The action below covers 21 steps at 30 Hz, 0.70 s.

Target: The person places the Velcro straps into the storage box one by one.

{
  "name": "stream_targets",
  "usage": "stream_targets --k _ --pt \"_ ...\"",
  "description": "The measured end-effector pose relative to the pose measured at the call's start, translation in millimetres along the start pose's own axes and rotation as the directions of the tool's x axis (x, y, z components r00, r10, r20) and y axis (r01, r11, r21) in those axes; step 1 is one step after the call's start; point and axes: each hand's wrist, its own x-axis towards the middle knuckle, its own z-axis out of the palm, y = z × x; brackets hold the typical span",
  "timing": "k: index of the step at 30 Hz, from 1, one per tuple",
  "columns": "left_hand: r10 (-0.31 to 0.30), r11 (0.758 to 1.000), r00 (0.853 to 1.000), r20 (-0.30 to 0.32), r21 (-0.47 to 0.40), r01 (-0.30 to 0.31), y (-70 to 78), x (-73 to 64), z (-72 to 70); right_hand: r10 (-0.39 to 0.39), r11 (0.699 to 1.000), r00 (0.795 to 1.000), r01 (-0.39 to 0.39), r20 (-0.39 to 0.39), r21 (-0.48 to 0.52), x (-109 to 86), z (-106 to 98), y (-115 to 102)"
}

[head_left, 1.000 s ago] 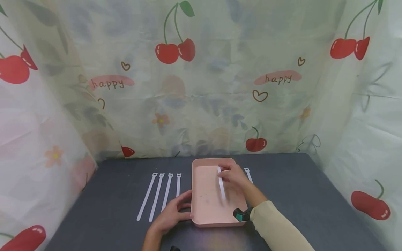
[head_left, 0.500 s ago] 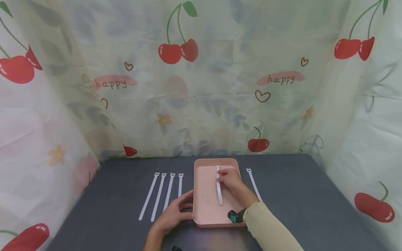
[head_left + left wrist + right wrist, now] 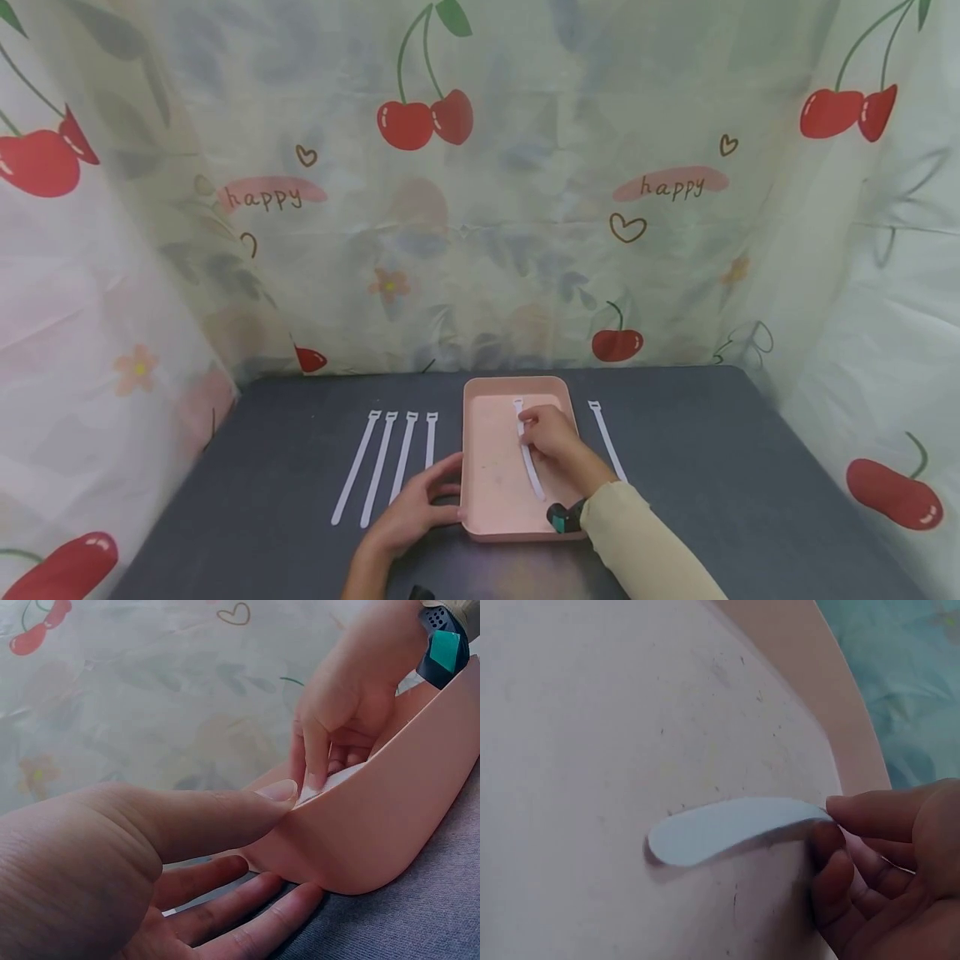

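My right hand (image 3: 550,431) pinches a white cable strap (image 3: 532,471) near its slotted head, inside a pink tray (image 3: 491,508). In the right wrist view the strap (image 3: 712,831) bends up from the tray floor to the thumb and fingertips, its rounded end low over the floor. My left hand (image 3: 411,510) is at the tray's left side. The left wrist view has its thumb on the rim of the tray (image 3: 375,832), with fairly straight fingers against the outer wall below. The right hand (image 3: 352,705) reaches over the far rim there.
Several similar white straps (image 3: 352,471) lie side by side left of the tray, one partly behind my left hand. Another strap (image 3: 607,442) lies to the right, partly covered by my right forearm. A printed curtain (image 3: 480,275) surrounds the dark table (image 3: 712,467).
My right hand has brought the strap a little lower and nearer in the tray. Its free end now points more to the right. My left hand stays at the tray's side.
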Motion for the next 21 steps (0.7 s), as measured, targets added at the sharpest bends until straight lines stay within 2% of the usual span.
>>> stream_targets --k 4,14,21 --pt "-0.002 1.000 1.000 -0.003 -0.005 0.002 0.1 0.2 0.4 -0.044 0.993 0.999 0.044 -0.001 -0.113 -0.6 -1.8 -0.2" --pt "-0.008 1.000 1.000 -0.010 0.012 0.008 0.8 -0.3 0.8 -0.066 0.981 0.997 0.070 0.031 -0.180 -2.7 -2.9 -2.1" --pt "-0.014 1.000 1.000 -0.011 0.004 0.014 -0.2 0.6 0.0 -0.035 0.977 0.998 0.045 0.050 -0.210 -4.0 -5.3 -5.2"
